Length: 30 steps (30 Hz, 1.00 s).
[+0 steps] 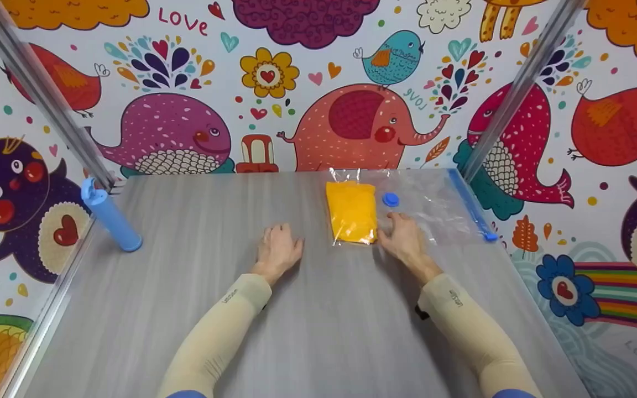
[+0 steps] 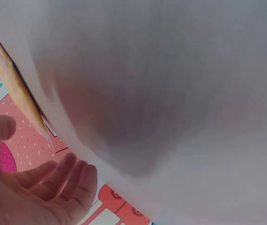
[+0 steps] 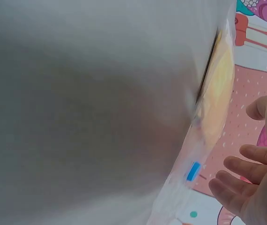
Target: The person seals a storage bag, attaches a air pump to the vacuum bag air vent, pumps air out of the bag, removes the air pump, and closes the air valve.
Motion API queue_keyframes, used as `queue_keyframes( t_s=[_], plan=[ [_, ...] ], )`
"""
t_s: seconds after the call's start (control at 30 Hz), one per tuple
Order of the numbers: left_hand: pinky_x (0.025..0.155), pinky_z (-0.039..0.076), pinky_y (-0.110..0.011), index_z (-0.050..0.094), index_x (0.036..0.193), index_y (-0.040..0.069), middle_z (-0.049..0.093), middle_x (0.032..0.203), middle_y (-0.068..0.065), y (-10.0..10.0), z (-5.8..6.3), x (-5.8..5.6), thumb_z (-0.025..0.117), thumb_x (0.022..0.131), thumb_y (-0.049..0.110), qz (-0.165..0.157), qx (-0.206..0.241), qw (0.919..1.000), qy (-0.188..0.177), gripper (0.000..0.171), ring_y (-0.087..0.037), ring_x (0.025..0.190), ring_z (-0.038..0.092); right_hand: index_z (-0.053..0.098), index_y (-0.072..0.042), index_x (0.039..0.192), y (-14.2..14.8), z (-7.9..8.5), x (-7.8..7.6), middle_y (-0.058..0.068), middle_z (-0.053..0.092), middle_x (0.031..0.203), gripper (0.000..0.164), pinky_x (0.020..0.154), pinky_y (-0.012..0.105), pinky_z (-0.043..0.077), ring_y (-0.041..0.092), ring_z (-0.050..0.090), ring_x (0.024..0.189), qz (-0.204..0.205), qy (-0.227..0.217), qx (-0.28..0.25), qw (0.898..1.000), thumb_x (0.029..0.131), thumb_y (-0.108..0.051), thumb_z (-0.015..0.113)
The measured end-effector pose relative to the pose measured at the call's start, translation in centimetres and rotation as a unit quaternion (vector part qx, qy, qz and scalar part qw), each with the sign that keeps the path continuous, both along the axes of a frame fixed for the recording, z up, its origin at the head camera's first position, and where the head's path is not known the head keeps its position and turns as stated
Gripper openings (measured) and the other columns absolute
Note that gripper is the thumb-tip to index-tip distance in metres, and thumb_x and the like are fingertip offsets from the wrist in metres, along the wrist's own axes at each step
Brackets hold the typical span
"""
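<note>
A folded yellow item (image 1: 351,213) in clear plastic wrap lies toward the back of the table in the head view. Beside it on the right spreads a clear plastic zip bag (image 1: 434,210) with a round blue valve cap (image 1: 390,199) and a blue slider (image 1: 490,237) at its edge. My right hand (image 1: 405,241) is by the bag's near edge, fingers loosely bent, thumb close to the yellow item. To the left of the item, my left hand (image 1: 278,248) hovers low over the table with relaxed fingers. Both wrist views show nothing held.
A light blue hand pump (image 1: 110,216) stands at the table's left edge. The grey table (image 1: 197,221) is bordered by walls with cartoon animals, and metal posts (image 1: 523,91) rise at the back corners.
</note>
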<state>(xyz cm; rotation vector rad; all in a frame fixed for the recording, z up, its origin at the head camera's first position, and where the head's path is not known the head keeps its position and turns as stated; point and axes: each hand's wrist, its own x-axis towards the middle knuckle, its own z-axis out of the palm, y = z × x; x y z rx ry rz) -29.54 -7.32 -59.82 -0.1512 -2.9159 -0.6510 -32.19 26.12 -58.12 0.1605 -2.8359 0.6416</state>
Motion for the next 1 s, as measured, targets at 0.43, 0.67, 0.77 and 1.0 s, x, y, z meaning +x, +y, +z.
queue_keyframes(
  t_s=[0.43, 0.67, 0.77, 1.0],
  plan=[
    [0.106, 0.063, -0.059, 0.07, 0.133, -0.007, 0.076, 0.131, -0.027, 1.5, 0.1, -0.5, 0.07, 0.108, 0.041, 0.003, -0.01, 0.9998, -0.019, 0.053, -0.046, 0.124, 0.071, 0.072, 0.003, 0.136, 3.4, -0.3, -0.4, 0.028, 0.078, 0.129, 0.055, 0.105, 0.065, 0.062, 0.052, 0.076, 0.118, -0.039, 0.0, 0.014, 0.999, 0.099, -0.037, 0.073],
    [0.105, 0.063, -0.056, 0.071, 0.131, -0.005, 0.077, 0.127, -0.023, 2.4, -0.1, -0.8, 0.068, 0.109, 0.046, 0.01, -0.027, 0.9988, -0.039, 0.055, -0.042, 0.122, 0.072, 0.07, 0.006, 0.136, 5.0, -0.7, -1.0, 0.032, 0.078, 0.128, 0.057, 0.101, 0.067, 0.062, 0.055, 0.076, 0.117, -0.057, -0.007, 0.013, 0.998, 0.099, -0.037, 0.071],
    [0.102, 0.065, -0.056, 0.072, 0.129, -0.005, 0.077, 0.125, -0.023, 2.9, -0.1, -1.0, 0.069, 0.109, 0.047, 0.011, -0.029, 0.9988, -0.038, 0.056, -0.042, 0.12, 0.073, 0.07, 0.007, 0.135, 5.8, -1.0, -1.2, 0.033, 0.078, 0.124, 0.057, 0.098, 0.067, 0.062, 0.055, 0.076, 0.114, -0.064, -0.008, 0.014, 0.998, 0.099, -0.036, 0.071],
    [0.098, 0.067, -0.058, 0.072, 0.128, -0.005, 0.078, 0.125, -0.023, 3.7, -0.1, -1.4, 0.07, 0.108, 0.047, 0.014, -0.028, 0.9988, -0.038, 0.056, -0.042, 0.121, 0.074, 0.069, 0.009, 0.136, 7.7, -1.4, -1.1, 0.035, 0.077, 0.123, 0.055, 0.095, 0.068, 0.063, 0.056, 0.076, 0.112, -0.074, -0.018, 0.015, 0.997, 0.101, -0.033, 0.07]
  ],
)
